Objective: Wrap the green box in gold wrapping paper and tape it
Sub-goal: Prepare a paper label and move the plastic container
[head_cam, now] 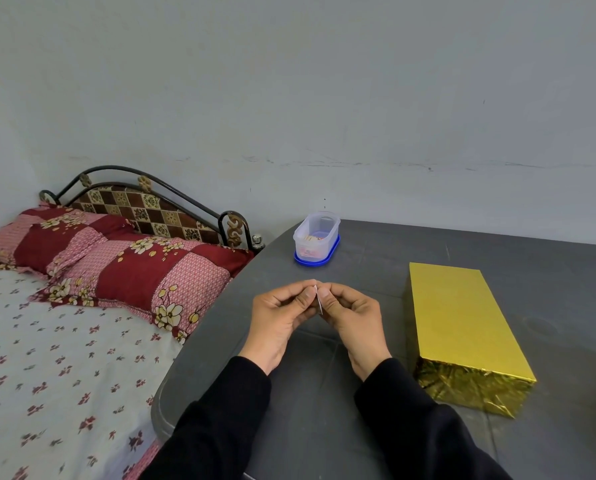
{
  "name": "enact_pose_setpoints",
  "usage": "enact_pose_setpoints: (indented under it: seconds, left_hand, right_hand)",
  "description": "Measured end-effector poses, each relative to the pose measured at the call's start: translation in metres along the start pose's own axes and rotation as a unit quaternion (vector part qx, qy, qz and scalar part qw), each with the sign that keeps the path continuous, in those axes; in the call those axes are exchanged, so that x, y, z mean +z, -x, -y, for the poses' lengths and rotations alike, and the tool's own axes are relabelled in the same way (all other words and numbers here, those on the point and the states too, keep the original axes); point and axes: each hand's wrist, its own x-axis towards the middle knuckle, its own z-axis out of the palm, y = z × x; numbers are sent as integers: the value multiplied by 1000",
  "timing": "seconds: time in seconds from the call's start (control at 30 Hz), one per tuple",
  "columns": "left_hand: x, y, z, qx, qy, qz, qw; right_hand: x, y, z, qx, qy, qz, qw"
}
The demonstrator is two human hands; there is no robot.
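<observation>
Gold-wrapped box [462,327]: lies flat on grey worktop [358,403], right of both hands | Left hand [279,317], right hand [353,320]: fingers pinch one small thin strip [318,299] between them above worktop | Lidded clear container [316,239]: far edge | Bed [64,358]: left.

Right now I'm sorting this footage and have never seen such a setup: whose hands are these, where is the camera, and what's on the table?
There is no machine here. A person wears one camera on the head, looking forward and down, so you see their own left hand and right hand in black sleeves. Together the fingers pinch a small thin strip; it may be tape, but it is too small to tell. On the dark grey table lies the box in gold wrapping paper, untouched, to the right. Farther back stands a clear plastic container on a blue lid. A bed with patterned pillows is on the left.
</observation>
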Motion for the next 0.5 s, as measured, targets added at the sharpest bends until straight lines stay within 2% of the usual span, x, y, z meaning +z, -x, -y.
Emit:
enact_pose_setpoints:
  seconds: [0.23, 0.4, 0.5]
  left_hand:
    - [2, 0, -3, -18, 21, -36, 999]
    - [2, -3, -3, -30, -2, -64, 997]
    - [3, -5, -5, -37, -10, -62, 997]
  right_hand:
    - [0, -1, -1, -5, 30, -21, 999]
    - [2, 0, -1, -1, 36, -6, 999]
    - [4, -1, -1, 8, 42, -28, 999]
